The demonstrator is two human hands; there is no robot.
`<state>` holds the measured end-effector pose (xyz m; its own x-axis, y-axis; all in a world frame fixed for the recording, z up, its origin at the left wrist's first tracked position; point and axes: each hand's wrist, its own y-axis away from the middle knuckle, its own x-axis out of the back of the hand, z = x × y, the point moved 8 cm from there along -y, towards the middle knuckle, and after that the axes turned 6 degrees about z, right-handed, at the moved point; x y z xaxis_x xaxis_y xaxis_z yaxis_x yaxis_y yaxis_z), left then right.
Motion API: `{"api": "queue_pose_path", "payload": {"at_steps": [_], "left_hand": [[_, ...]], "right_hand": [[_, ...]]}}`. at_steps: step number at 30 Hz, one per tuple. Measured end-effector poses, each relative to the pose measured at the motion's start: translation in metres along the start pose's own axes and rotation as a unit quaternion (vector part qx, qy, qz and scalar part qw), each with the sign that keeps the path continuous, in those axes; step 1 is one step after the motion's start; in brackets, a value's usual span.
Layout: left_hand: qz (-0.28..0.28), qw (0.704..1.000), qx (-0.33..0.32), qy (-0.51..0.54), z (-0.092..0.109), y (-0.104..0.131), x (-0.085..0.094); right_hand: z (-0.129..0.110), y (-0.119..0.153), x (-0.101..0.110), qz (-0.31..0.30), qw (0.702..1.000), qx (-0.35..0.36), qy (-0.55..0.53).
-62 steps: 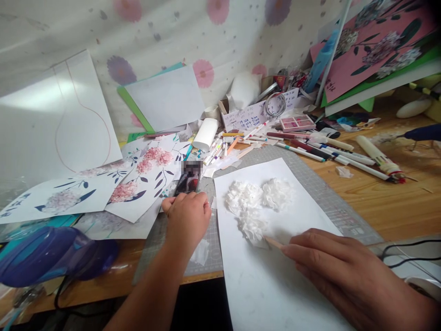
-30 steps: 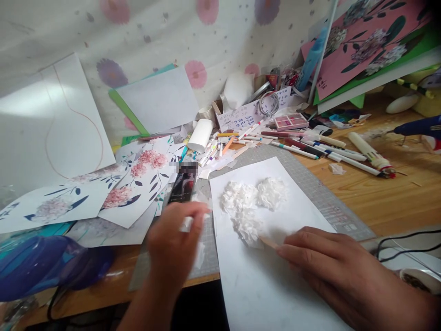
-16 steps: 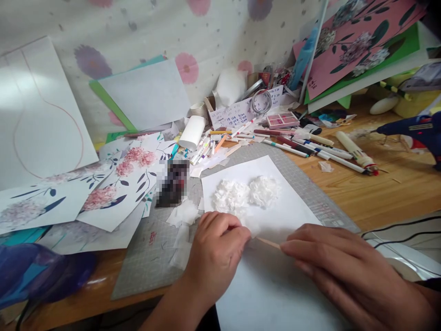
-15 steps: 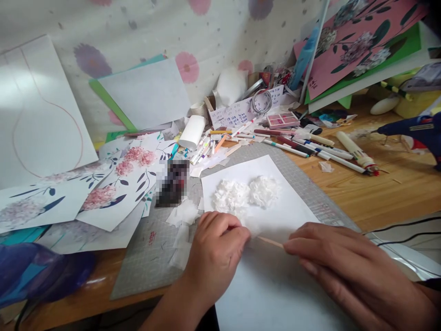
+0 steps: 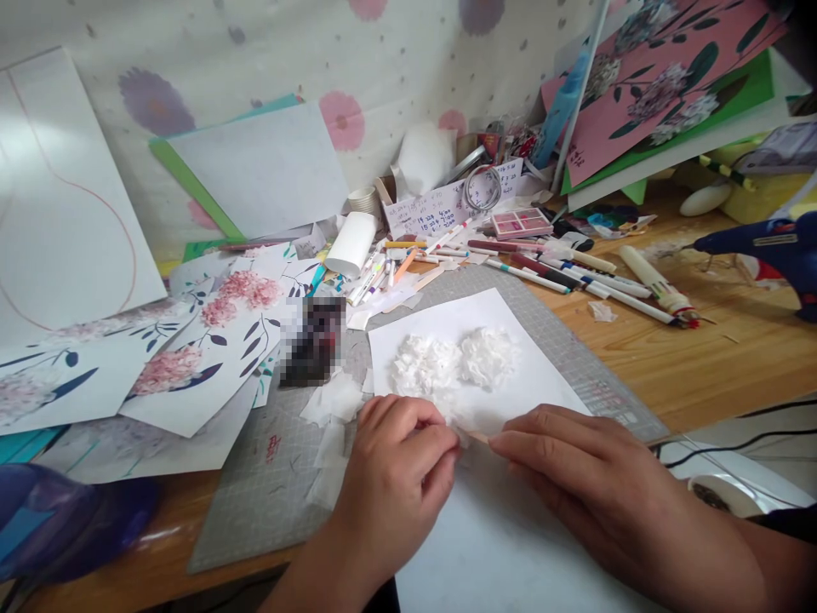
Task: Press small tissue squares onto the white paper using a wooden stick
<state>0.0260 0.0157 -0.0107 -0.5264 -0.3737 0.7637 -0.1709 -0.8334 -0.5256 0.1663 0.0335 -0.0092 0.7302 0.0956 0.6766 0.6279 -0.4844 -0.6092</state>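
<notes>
Stick (image 5: 478,438) pinched in right hand (image 5: 593,481), likely for fine control; left hand (image 5: 399,468) narrowed beside white ruffles (image 5: 425,366), contents hidden.

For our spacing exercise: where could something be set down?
Bare wood lies right of the cutting mat, nearer than the pens and glue gun. The mat's near-left corner is bare, left of paper scraps. Crowded: mat's far edge.

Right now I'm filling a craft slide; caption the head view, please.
Right hand holds a wooden stick beside ruffled white flowers on white paper.
</notes>
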Motion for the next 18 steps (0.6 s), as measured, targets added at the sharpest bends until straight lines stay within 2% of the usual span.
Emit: {"api": "queue_pose_path", "payload": {"at_steps": [4, 10, 16, 18], "left_hand": [[0.025, 0.999, 0.029, 0.012, -0.005, 0.002, 0.004], [-0.001, 1.0, 0.007, -0.029, -0.001, 0.001, -0.001], [0.015, 0.998, 0.002, -0.053, 0.001, 0.002, 0.002], [0.016, 0.998, 0.004, -0.055, 0.002, 0.003, 0.003]], "right_hand": [[-0.002, -0.001, -0.008, -0.044, 0.999, 0.01, 0.021], [-0.008, -0.002, -0.019, -0.104, 0.994, 0.013, 0.016], [-0.008, 0.002, 0.007, -0.013, 0.999, 0.029, 0.021], [-0.005, 0.002, 0.012, 0.0, 1.0, 0.019, 0.019]]}}
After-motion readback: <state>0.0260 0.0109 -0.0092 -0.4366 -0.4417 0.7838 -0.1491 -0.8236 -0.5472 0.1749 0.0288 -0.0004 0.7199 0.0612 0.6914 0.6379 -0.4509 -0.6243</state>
